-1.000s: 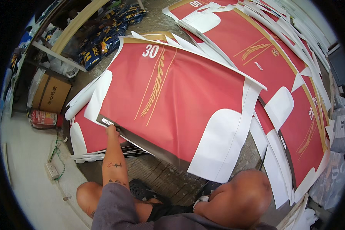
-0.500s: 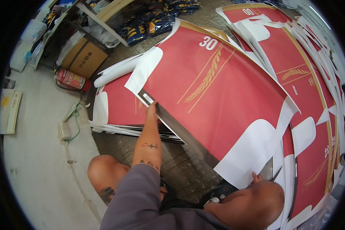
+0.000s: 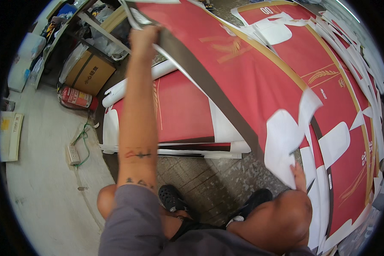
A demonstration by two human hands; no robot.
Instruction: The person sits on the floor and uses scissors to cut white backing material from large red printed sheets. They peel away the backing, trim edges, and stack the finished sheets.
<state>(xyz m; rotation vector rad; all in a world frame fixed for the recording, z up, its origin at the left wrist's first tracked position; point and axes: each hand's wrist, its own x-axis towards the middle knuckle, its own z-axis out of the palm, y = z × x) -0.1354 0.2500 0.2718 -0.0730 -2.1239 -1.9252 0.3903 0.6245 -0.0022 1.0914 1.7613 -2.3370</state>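
Observation:
A large red printed sheet [image 3: 243, 81], with a dark band, a gold edge and white margins, is lifted in a slanting curve in front of me. My left hand [image 3: 145, 40] is raised at the far left of it, fingers closed on its edge by the dark band. Low on the right, my right hand [image 3: 299, 176] pinches the sheet's white near corner beside my knee. Beneath the lifted sheet lies a stack of similar red sheets [image 3: 185, 106], one with a white rolled edge. The far end of the lifted sheet runs out of view.
More red and white printed sheets [image 3: 328, 98] spread along the right. To the left stand a cardboard box [image 3: 89, 72], a red fire extinguisher [image 3: 76, 97] and a power socket [image 3: 73, 155] with a green cord. A shelf [image 3: 102, 30] is behind the box. My shoes rest on dark flooring.
My left hand has risen and moved far away with the sheet's edge, uncovering more of the stack below. My right hand has come up slightly with the near corner.

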